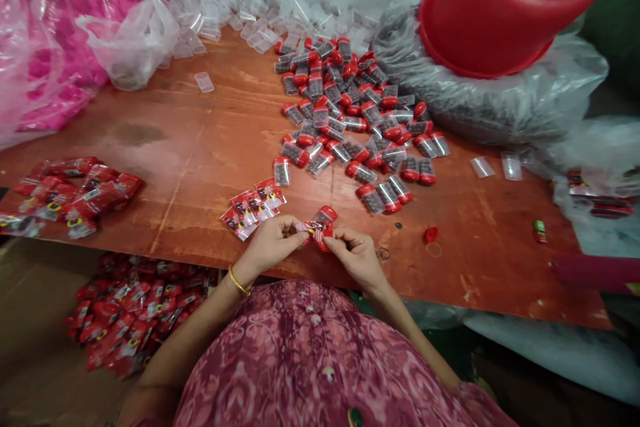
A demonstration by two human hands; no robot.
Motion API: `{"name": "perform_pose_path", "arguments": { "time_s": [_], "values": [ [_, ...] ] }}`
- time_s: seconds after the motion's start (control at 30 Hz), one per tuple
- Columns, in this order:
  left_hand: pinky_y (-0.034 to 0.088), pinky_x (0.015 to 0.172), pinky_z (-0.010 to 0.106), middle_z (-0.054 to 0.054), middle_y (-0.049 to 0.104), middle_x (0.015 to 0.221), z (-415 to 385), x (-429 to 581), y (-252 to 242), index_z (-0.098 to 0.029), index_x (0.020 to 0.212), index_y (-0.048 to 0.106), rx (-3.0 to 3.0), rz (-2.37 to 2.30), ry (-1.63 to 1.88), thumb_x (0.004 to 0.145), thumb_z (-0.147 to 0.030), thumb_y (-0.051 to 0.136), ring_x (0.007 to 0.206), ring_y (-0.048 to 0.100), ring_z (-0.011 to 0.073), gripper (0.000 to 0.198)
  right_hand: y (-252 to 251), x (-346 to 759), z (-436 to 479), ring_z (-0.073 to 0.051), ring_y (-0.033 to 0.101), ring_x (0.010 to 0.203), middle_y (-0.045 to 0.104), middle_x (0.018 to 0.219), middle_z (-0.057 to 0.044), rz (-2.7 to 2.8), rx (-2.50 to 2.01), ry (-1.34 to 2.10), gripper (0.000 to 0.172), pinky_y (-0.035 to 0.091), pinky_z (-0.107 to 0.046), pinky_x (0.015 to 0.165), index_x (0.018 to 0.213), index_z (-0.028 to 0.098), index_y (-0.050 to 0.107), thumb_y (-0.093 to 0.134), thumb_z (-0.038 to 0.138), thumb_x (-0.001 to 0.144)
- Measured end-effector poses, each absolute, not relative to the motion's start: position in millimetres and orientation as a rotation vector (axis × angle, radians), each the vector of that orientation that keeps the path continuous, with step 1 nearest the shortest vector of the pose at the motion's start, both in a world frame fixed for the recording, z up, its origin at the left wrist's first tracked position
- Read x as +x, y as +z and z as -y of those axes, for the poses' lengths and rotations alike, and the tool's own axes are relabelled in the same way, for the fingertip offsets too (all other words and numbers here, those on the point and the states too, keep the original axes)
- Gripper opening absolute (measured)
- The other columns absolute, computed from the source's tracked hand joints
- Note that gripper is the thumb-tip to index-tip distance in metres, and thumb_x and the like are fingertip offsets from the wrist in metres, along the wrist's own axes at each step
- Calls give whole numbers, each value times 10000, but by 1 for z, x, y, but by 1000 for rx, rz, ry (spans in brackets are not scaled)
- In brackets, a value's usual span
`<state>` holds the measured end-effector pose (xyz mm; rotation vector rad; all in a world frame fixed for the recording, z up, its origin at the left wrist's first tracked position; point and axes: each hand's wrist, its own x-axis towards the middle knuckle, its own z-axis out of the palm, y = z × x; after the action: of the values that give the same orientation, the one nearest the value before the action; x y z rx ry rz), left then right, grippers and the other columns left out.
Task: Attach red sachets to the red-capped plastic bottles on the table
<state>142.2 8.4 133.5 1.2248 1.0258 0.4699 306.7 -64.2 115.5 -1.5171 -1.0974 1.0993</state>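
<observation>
Near the table's front edge, my left hand (273, 240) and my right hand (357, 253) pinch opposite sides of a small red printed packet (319, 232). Both hands have their fingers closed on it. Just behind the packet lies a clear container with a red cap (326, 213), partly hidden by it. To the left of my fingers, several flat red printed packets (253, 207) overlap in a fan. Beyond my hands spreads a large heap of clear red-capped containers (350, 117) filled with dark small pieces.
Filled red packets (80, 193) lie at the left, with more in a pile (135, 310) below the edge. Clear empty containers (260, 33) line the back. A red bucket (510, 13) stands upside down on a plastic bag (480, 103). Pink material (65, 33) in plastic fills the back left.
</observation>
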Motion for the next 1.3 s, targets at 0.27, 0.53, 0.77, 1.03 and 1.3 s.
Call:
{"name": "perform_pose_path", "arguments": {
  "time_s": [0.27, 0.53, 0.77, 1.03, 1.3],
  "values": [
    [439, 574, 217, -2, 637, 681, -5, 151, 136, -154, 790, 627, 973, -945, 630, 602, -370, 743, 582, 560, 102, 309, 107, 297, 60, -109, 424, 515, 549, 548, 10, 898, -1464, 1193, 355, 358, -239, 496, 691, 167, 679, 631, 519, 715],
    [436, 462, 176, -44, 594, 556, 15, 152, 122, -145, 745, 618, 510, -1057, 678, 462, -442, 828, 448, 513, 58, 460, 98, 267, 56, -120, 463, 559, 572, 597, 4, 958, -1504, 1045, 280, 396, -252, 555, 675, 169, 636, 567, 420, 775],
    [422, 446, 165, -48, 585, 504, 3, 147, 130, -140, 648, 584, 495, -1099, 763, 482, -408, 830, 428, 500, 51, 400, 109, 302, 50, -177, 560, 687, 637, 755, -45, 1485, -1563, 875, 300, 452, -309, 666, 943, 188, 652, 475, 415, 861],
    [384, 402, 182, -44, 578, 476, -11, 145, 135, -150, 597, 575, 425, -1077, 719, 554, -358, 806, 387, 491, 64, 314, 120, 359, 13, -227, 553, 835, 615, 933, -91, 2258, -1738, 637, 388, 401, -295, 635, 1087, 209, 605, 598, 472, 802],
    [415, 402, 168, -36, 616, 519, -15, 147, 139, -155, 665, 592, 249, -1104, 713, 573, -315, 809, 420, 534, 70, 284, 110, 354, 49, -139, 456, 587, 504, 649, -1, 1957, -1767, 678, 336, 299, -258, 531, 637, 200, 484, 567, 469, 820]
  ]
}}
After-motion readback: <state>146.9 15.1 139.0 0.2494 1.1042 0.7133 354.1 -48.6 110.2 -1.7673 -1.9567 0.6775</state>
